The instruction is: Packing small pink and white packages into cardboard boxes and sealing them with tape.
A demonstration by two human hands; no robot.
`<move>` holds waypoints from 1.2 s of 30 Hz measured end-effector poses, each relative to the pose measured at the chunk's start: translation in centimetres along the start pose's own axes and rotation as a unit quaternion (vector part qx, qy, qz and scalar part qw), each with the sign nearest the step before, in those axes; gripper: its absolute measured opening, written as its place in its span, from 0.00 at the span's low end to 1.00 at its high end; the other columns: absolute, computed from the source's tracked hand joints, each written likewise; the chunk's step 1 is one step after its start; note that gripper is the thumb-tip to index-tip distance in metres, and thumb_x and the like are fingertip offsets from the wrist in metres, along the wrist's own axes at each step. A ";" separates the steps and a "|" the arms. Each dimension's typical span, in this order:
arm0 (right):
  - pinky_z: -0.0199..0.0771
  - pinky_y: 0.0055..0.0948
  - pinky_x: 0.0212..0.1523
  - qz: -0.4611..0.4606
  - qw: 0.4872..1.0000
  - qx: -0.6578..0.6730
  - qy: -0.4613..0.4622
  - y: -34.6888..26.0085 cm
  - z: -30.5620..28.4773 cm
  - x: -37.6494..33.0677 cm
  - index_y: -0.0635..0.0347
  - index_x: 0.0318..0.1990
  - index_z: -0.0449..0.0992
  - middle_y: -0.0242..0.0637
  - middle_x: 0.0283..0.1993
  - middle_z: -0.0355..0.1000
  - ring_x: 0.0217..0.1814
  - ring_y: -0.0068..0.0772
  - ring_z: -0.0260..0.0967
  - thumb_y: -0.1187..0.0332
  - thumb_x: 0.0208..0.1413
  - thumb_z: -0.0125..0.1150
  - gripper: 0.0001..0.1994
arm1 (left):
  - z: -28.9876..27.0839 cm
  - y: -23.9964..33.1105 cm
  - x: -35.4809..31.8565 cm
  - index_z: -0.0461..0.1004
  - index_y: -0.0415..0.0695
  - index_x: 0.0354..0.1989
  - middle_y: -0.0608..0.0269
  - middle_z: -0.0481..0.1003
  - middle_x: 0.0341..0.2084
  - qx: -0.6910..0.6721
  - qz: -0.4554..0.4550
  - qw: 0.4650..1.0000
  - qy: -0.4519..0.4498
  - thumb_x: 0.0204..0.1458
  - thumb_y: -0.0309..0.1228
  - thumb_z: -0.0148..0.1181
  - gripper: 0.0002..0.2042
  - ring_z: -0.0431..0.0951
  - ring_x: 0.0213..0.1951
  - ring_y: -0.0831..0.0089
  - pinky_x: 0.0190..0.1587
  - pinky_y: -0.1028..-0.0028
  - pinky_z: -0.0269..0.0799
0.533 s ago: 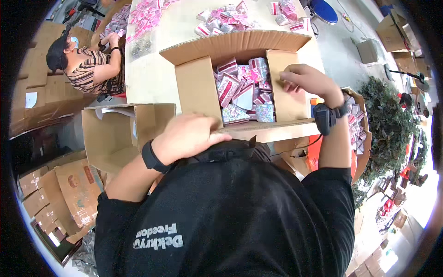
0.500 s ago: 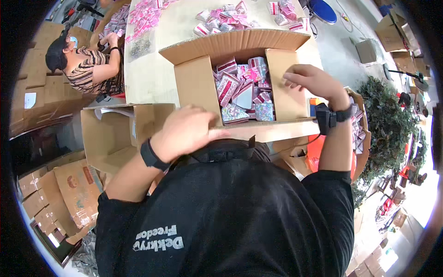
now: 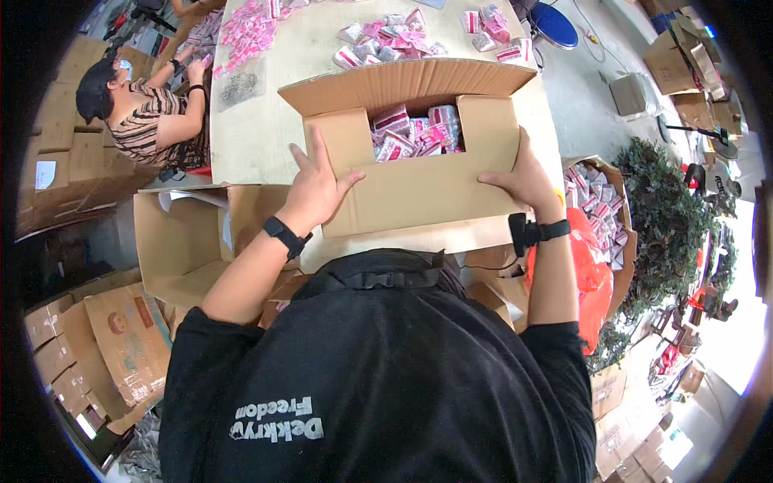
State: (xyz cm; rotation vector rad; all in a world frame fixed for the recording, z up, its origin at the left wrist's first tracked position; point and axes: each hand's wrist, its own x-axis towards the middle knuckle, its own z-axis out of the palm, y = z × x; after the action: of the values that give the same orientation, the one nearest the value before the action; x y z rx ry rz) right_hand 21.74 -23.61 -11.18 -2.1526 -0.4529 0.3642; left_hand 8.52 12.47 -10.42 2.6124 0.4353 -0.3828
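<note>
In front of me on the table stands a cardboard box (image 3: 419,197), its near flap folded inward across part of the opening. Behind that flap, pink-and-white wrapped packets (image 3: 415,137) shaped like cake slices fill the inside. My left hand (image 3: 316,187) grips the box's left corner, thumb on the near flap and fingers spread along the side. At the right corner, my right hand (image 3: 527,183) grips likewise, thumb lying on the flap and fingers stretched up the edge. The far flap stands raised, and the short side flaps are partly covered.
More packets (image 3: 382,40) and a pink heap (image 3: 248,30) lie farther back on the table (image 3: 258,137). An open empty carton (image 3: 185,249) stands at left. At right are a carton of packets (image 3: 600,209) and an orange-red bag (image 3: 576,274). A co-worker (image 3: 161,117) handles packets at far left.
The box's near flap has come up and folded over the packets. Both hands have moved onto the box's near corners, and the right hand has come down from above the right flap.
</note>
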 end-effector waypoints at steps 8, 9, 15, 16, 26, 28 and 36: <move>0.61 0.39 0.70 0.038 0.998 -0.045 -0.036 1.1 2.1 -4.6 0.66 0.73 0.47 0.49 0.67 0.64 0.70 0.42 0.61 0.65 0.41 0.82 0.56 | -0.6 -4.1 -0.7 0.26 0.32 0.74 0.11 0.60 0.55 -0.029 0.163 0.985 0.041 0.56 0.52 0.63 0.56 0.71 0.53 0.26 0.51 0.52 0.75; 0.62 0.40 0.70 0.030 0.998 0.054 -0.009 0.4 3.3 -5.6 0.67 0.73 0.48 0.50 0.67 0.64 0.71 0.43 0.61 0.64 0.40 0.82 0.55 | -1.2 -3.4 -1.6 0.26 0.35 0.74 0.12 0.53 0.62 -0.031 0.041 0.999 0.012 0.52 0.51 0.69 0.59 0.65 0.60 0.25 0.56 0.47 0.70; 0.66 0.36 0.67 0.190 0.980 0.003 -0.057 -0.9 2.7 -4.7 0.74 0.70 0.50 0.58 0.62 0.68 0.67 0.50 0.65 0.55 0.34 0.86 0.61 | -11.7 6.7 3.4 0.48 0.36 0.71 0.24 0.50 0.67 0.208 0.289 0.885 0.301 0.40 0.55 0.75 0.57 0.59 0.66 0.32 0.63 0.42 0.60; 0.66 0.36 0.67 0.188 0.981 0.002 -0.056 -2.4 2.4 -4.6 0.74 0.70 0.50 0.58 0.62 0.68 0.67 0.50 0.65 0.55 0.34 0.86 0.61 | -12.5 7.1 5.1 0.61 0.32 0.66 0.24 0.63 0.62 0.237 0.344 0.842 0.342 0.39 0.58 0.74 0.52 0.68 0.61 0.37 0.60 0.47 0.66; 0.58 0.59 0.69 0.060 0.918 -0.360 0.157 -8.6 4.2 -6.5 0.68 0.75 0.35 0.71 0.72 0.47 0.75 0.69 0.48 0.48 0.24 0.87 0.75 | -1.7 3.1 0.0 0.22 0.38 0.75 0.16 0.22 0.69 0.247 0.151 0.945 -0.151 0.22 0.69 0.76 0.82 0.19 0.72 0.26 0.67 0.28 0.29; 0.51 0.68 0.69 0.057 0.939 -0.331 0.071 -8.0 5.4 -4.7 0.64 0.76 0.39 0.69 0.75 0.42 0.78 0.70 0.40 0.40 0.29 0.83 0.72 | -2.4 2.7 1.2 0.22 0.38 0.75 0.17 0.22 0.69 0.239 0.157 0.948 -0.143 0.21 0.69 0.77 0.82 0.20 0.72 0.26 0.68 0.28 0.29; 0.43 0.76 0.68 0.073 0.914 -0.394 -0.056 -6.9 6.1 -1.6 0.65 0.76 0.43 0.66 0.78 0.33 0.80 0.74 0.27 0.23 0.37 0.64 0.68 | -6.0 -2.7 8.6 0.37 0.34 0.73 0.25 0.55 0.66 0.015 0.083 0.982 -0.170 0.21 0.59 0.83 0.75 0.55 0.70 0.38 0.68 0.48 0.59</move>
State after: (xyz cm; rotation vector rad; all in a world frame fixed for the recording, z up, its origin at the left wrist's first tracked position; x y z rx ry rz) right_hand 16.48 -16.30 -8.87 -2.9768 -0.5686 0.4378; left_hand 16.51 19.68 -9.20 2.5193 0.0954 -0.7663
